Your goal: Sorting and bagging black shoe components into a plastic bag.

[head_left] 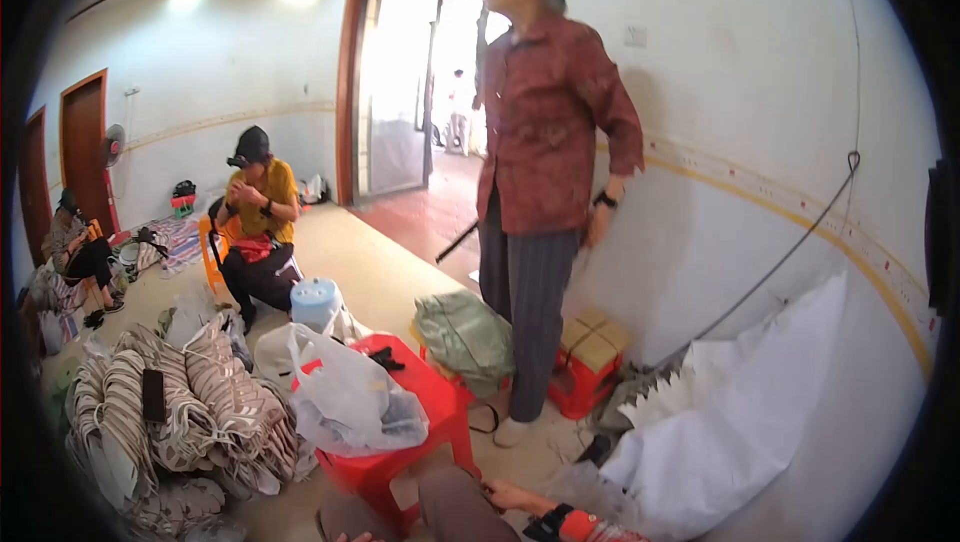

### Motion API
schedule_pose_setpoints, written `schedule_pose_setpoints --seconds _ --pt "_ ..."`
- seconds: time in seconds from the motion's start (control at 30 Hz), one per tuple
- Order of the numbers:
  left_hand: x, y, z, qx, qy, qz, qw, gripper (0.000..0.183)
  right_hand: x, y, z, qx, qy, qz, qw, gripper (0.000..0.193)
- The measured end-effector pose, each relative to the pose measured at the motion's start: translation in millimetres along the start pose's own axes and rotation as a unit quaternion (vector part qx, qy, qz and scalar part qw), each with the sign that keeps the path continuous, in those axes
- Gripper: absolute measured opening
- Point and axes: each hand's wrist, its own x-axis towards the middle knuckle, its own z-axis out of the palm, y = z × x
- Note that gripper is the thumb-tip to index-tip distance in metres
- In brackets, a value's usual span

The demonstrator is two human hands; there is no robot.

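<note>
My right hand [512,495] lies against the side of my knee [462,507], fingers stretched out and nothing visible in them. Of my left hand [354,538] only some fingertips show at the lower edge, by my other leg; the rest is out of the picture. Just ahead of my knees stands a red plastic stool [440,397]. On it sits a translucent plastic bag [360,404] with contents I cannot make out, and a small black object [384,358] lies behind the bag.
Bundled striped shoe pieces [210,392] are heaped at left, a black phone [153,397] on top. A person in red [550,132] stands by a green sack [465,337]. White sheeting [730,422] leans at right. Another person in yellow [265,192] sits beyond a blue-lidded container [316,302].
</note>
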Motion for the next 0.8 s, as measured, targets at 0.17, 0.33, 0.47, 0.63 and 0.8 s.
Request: schedule_pose_setpoints --seconds 0.17,0.33,0.47,0.63,0.8 --pt "5.3 -0.9 -11.8 -0.022 0.01 0.028 0.999 0.019 -0.1 29.3 -7.8 0.04 -0.009 -0.015 0.999 0.031" --pt "-2.7 -14.7 -2.1 -0.027 0.023 0.027 0.999 0.021 -45.1 -56.1 -3.4 0.11 0.041 -0.085 0.989 0.036" --pt "-5.6 -13.8 1.2 -0.024 0.023 0.015 0.999 0.023 -25.9 -52.7 -6.2 0.082 0.029 -0.063 0.994 0.034" --pt "-7.1 -14.7 3.5 -0.038 0.023 0.017 0.999 0.022 -15.7 -24.5 -4.9 0.059 0.038 -0.06 0.996 0.034" --pt "-9.2 -16.8 4.7 -0.028 0.016 0.016 0.999 0.021 -10.9 4.1 -7.8 0.032 0.051 -0.049 0.997 0.034"
